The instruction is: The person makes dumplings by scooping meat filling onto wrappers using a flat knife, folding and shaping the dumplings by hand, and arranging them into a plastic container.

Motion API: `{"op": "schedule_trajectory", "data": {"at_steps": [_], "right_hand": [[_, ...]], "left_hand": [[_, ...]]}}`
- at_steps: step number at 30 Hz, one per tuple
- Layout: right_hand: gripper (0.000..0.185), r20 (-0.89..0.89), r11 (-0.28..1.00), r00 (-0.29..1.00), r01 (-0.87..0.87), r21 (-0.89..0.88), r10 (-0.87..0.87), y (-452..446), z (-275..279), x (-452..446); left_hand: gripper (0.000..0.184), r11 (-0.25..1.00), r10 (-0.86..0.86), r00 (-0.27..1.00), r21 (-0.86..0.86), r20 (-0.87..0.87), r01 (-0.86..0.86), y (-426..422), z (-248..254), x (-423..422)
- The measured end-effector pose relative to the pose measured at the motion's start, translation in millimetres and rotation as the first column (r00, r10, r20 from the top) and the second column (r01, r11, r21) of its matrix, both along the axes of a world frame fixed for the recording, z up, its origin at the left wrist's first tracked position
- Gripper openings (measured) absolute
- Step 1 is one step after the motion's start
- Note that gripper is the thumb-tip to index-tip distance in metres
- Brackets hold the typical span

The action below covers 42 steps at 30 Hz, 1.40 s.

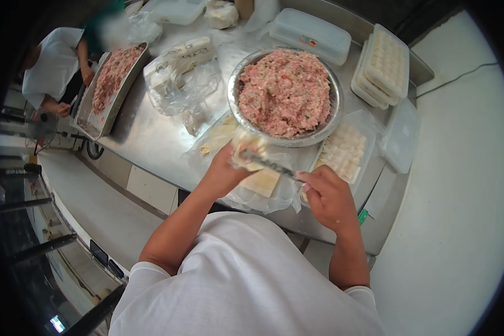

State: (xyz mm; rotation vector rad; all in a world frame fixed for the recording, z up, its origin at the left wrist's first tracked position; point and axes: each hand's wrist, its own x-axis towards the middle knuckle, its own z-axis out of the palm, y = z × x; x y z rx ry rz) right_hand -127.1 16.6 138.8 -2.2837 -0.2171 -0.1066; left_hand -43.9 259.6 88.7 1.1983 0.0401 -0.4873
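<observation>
My left hand (pixel 227 171) is closed around a pale dough wrapper (pixel 247 140), blurred by motion. In my right hand (pixel 327 193) is the end of a thin, narrow metal spreader (pixel 274 165), whose other end lies against the wrapper. Square yellowish wrappers (pixel 263 183) rest on clear plastic below my hands. Just beyond them stands a metal bowl (pixel 234 112), heaped with pink minced meat filling (pixel 283 92) flecked with green. To its right, a plastic tray (pixel 369 131) holds rows of small pale wrapped pieces (pixel 344 151), partly behind my right hand.
Stacked filled containers (pixel 386 61) stand at the far right, near a loose lid (pixel 400 137). A long lidded box (pixel 311 36) lies behind the bowl. Plastic-wrapped packages (pixel 179 67) are at left. Another person (pixel 53 64) stands beside a deep metal tray (pixel 120 92) of minced meat.
</observation>
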Motion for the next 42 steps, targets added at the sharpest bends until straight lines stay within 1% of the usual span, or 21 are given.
{"op": "schedule_trajectory", "data": {"at_steps": [2,3,6,8,11,14,15,17,18,20,21,22,23,24,26,28,32,34,37,40,42], "right_hand": [[0.025,-0.04,0.998,0.999,-0.017,-0.064,0.014,-3,0,-7],[0.024,-0.079,0.991,0.996,-0.053,-0.121,0.044,-4,0,-9],[0.023,-0.101,0.986,0.993,-0.074,-0.15,0.059,-33,2,-18],[0.022,-0.106,0.995,0.994,0.017,-0.098,-0.028,-52,10,-23],[0.017,-0.123,0.983,0.978,0.174,0.05,-0.167,-56,-3,-25],[0.013,-0.272,0.907,0.934,0.308,0.287,-0.231,-35,-31,-34],[0.016,-0.4,0.826,0.894,0.376,0.421,-0.203,-19,-42,-36],[0.018,-0.273,0.66,0.947,0.316,0.682,-0.171,16,-69,-40],[0.018,-0.277,0.649,0.942,0.331,0.685,-0.189,31,-72,-41],[0.02,-0.423,0.159,0.902,0.432,0.888,-0.086,52,-76,-43],[0.025,-0.419,-0.072,0.908,0.417,0.906,-0.022,54,-78,-46],[0.025,-0.419,-0.086,0.907,0.414,0.906,-0.038,53,-81,-48],[0.024,-0.474,-0.036,0.877,0.473,0.88,-0.076,50,-84,-50],[0.023,-0.528,0.012,0.842,0.532,0.846,-0.114,47,-88,-53],[0.023,-0.535,-0.008,0.831,0.54,0.842,-0.15,39,-100,-62],[0.023,-0.545,-0.017,0.818,0.552,0.834,-0.182,30,-109,-75],[0.021,-0.596,-0.072,0.777,0.595,0.8,-0.2,7,-121,-99],[0.021,-0.647,0.218,0.707,0.706,0.674,-0.287,-2,-118,-103],[0.022,-0.575,0.233,0.625,0.758,0.609,-0.528,-35,-131,-106],[0.019,-0.54,0.043,0.602,0.69,0.723,-0.588,-63,-124,-107],[0.018,-0.524,0.041,0.576,0.696,0.717,-0.627,-69,-129,-106]], "left_hand": [[0.047,0.771,-0.362,0.852,0.636,0.378,0.045,-4,12,3],[0.039,0.73,-0.409,0.813,0.683,0.414,0.02,-8,5,6],[0.036,0.632,-0.604,0.617,0.775,0.504,-0.013,-15,-9,3],[0.031,0.672,-0.572,0.588,0.738,0.572,-0.065,-22,-19,6],[0.022,0.82,-0.346,0.881,0.56,0.322,0.118,-37,-7,14],[0.031,0.776,-0.409,0.82,0.625,0.401,0.082,-52,0,4],[0.031,0.773,-0.423,0.813,0.627,0.4,0.093,-60,-4,-3],[0.038,0.956,-0.252,0.879,0.245,0.406,0.161,-77,-16,-23],[0.038,0.951,-0.273,0.874,0.25,0.402,0.181,-82,-13,-30],[0.042,0.944,-0.321,0.944,-0.106,-0.071,0.313,-92,1,-40],[0.032,0.948,-0.273,0.953,-0.207,-0.132,0.243,-99,7,-44],[0.032,0.944,-0.292,0.947,-0.2,-0.133,0.262,-96,-3,-41],[0.032,0.928,-0.369,0.88,0.172,0.298,0.331,-89,-21,-36],[0.032,0.838,-0.514,0.599,0.507,0.613,0.2,-89,-23,-32],[0.028,0.813,-0.536,0.576,0.562,0.617,0.154,-87,-23,-34],[0.032,0.746,-0.664,0.537,0.509,0.521,0.428,-90,-23,-31],[0.036,0.637,-0.763,0.309,0.578,0.569,0.51,-94,-34,-28],[0.036,0.607,-0.79,0.266,0.641,0.552,0.47,-100,-51,-19],[0.036,0.534,-0.845,0.226,0.753,0.484,0.385,-114,-56,-5],[0.037,0.472,-0.882,0.219,0.791,0.418,0.39,-129,-53,-4],[0.039,0.461,-0.887,0.205,0.78,0.413,0.424,-137,-53,-7]]}}
